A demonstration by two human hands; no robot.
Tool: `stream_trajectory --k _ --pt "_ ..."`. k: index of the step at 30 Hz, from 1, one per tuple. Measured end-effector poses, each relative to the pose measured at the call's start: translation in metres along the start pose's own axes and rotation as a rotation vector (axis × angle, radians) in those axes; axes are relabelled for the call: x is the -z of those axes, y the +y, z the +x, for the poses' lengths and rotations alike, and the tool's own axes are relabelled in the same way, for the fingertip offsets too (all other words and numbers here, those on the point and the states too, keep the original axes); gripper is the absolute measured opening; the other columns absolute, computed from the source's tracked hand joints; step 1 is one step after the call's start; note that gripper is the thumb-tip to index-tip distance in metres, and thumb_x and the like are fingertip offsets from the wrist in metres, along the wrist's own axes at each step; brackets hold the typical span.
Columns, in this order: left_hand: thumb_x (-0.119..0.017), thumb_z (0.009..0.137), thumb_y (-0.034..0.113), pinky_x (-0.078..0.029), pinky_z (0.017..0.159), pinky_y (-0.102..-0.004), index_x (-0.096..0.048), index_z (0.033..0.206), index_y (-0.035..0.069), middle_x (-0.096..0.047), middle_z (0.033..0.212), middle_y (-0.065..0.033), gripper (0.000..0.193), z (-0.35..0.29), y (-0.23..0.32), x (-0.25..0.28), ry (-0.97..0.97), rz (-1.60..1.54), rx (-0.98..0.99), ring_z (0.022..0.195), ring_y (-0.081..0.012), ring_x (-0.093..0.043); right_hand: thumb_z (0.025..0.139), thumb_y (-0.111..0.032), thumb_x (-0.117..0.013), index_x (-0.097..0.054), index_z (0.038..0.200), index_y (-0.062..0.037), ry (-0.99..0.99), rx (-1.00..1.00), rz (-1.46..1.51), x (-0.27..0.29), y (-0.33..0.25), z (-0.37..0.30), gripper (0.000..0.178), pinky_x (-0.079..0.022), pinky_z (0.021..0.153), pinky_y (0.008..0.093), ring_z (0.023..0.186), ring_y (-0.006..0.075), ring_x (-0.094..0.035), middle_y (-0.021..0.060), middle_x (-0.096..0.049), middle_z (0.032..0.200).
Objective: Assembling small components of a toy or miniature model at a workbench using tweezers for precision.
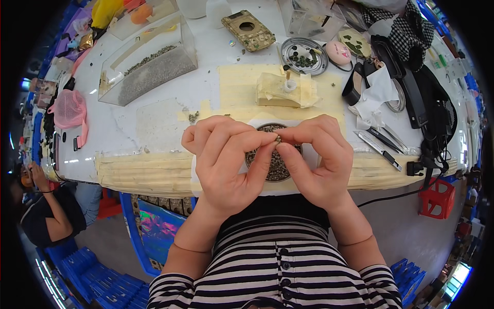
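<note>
1. We see the left hand (226, 162) and the right hand (321, 162), both pinching one small piece (278, 138).
2. This piece is over the round dish (278, 181) of small parts (276, 167).
3. Its shape we cannot tell surely.

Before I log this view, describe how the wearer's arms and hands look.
The left hand and right hand are ungloved, with no ring or watch visible. Both forearms are bare. The sleeves have black and white stripes and end near the elbows.

Black-and-white striped top (252, 263), dark buttons (286, 265)
</note>
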State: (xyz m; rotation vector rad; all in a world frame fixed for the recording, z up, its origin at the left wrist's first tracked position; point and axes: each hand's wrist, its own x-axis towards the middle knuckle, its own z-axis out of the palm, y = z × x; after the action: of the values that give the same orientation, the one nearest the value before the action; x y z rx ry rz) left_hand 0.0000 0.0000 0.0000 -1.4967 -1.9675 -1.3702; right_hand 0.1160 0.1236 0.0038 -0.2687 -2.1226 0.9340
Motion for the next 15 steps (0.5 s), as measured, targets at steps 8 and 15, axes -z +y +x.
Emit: stream_trajectory --k 8,15 --pt "-0.077 0.074 0.003 -0.035 0.081 -0.0333 -0.069 0.088 0.008 -0.062 0.083 -0.0025 0.016 0.0011 0.001 -0.0009 -0.005 0.027 0.002 0.084 -0.0227 -0.055 0.067 -0.002 -0.08 -0.073 0.088 -0.0082 0.066 0.081 -0.002 0.0023 -0.0022 -0.0006 0.022 -0.039 0.068 0.0308 0.068 0.0194 -0.055 0.0021 -0.063 0.075" --pt "-0.076 0.075 0.003 -0.036 0.08 -0.0331 -0.069 0.088 0.008 -0.061 0.083 -0.0027 0.016 0.0017 0.0008 0.0002 0.001 0.01 0.005 0.084 -0.0228 -0.055 0.069 -0.005 -0.08 -0.073 0.086 -0.0083 0.063 0.043 -0.035 0.0 -0.0016 0.0 0.019 -0.039 0.069 0.0309 0.068 0.0193 -0.055 0.0021 -0.063 0.076"
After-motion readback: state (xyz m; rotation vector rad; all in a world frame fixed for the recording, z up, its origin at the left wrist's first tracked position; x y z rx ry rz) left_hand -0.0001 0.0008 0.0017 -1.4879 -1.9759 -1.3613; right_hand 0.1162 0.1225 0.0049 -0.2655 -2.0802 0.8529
